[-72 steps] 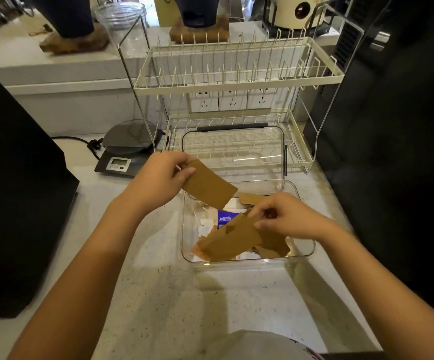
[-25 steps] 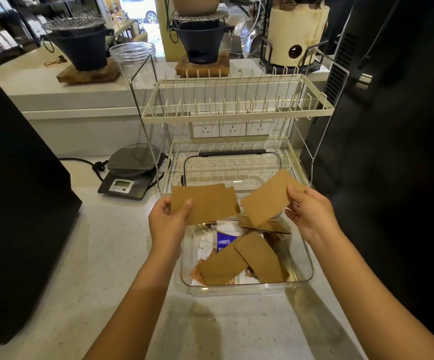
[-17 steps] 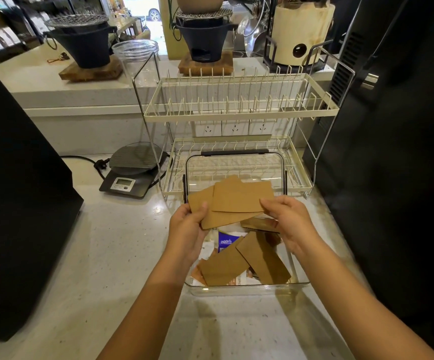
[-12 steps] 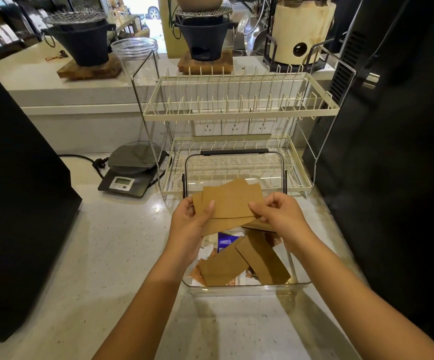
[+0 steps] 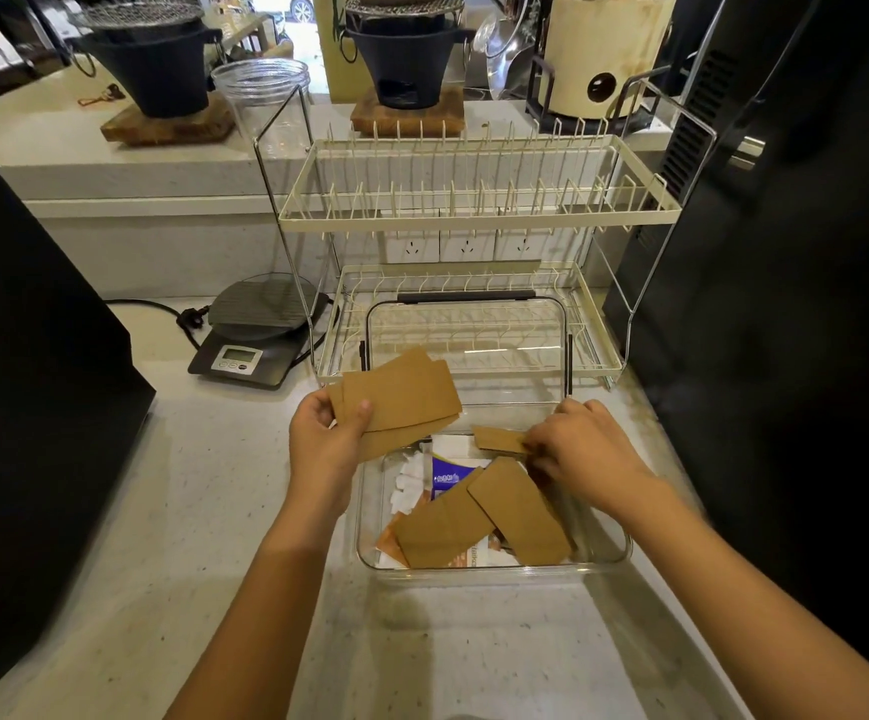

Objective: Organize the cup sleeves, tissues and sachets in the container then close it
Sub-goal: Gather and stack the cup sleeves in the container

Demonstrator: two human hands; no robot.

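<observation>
A: What do we have in our left hand (image 5: 324,440)?

B: A little pile of brown cup sleeves (image 5: 400,402). Our thumb presses on top and our fingers are under them, so we are holding them tight, up over the back left corner of the clear container (image 5: 494,573).

A: And our right hand (image 5: 580,449)?

B: It is down inside the container, at the back right. Its fingertips pinch the end of one more sleeve (image 5: 500,440).

A: What is left in there?

B: Two loose sleeves (image 5: 479,517) lie crossed in the front. Under them we see a blue tissue pack (image 5: 452,472), white sachets (image 5: 407,488) and some orange ones. The lid (image 5: 466,332) is open and leans back on the dish rack (image 5: 474,210).

A: What could go wrong?

B: We think our pile could slide apart, because the sleeves are flat and smooth and we hold only one end. If we push the next one in crooked, some may drop on the counter (image 5: 203,511). And if things stay heaped up, the lid may not shut flat.
</observation>
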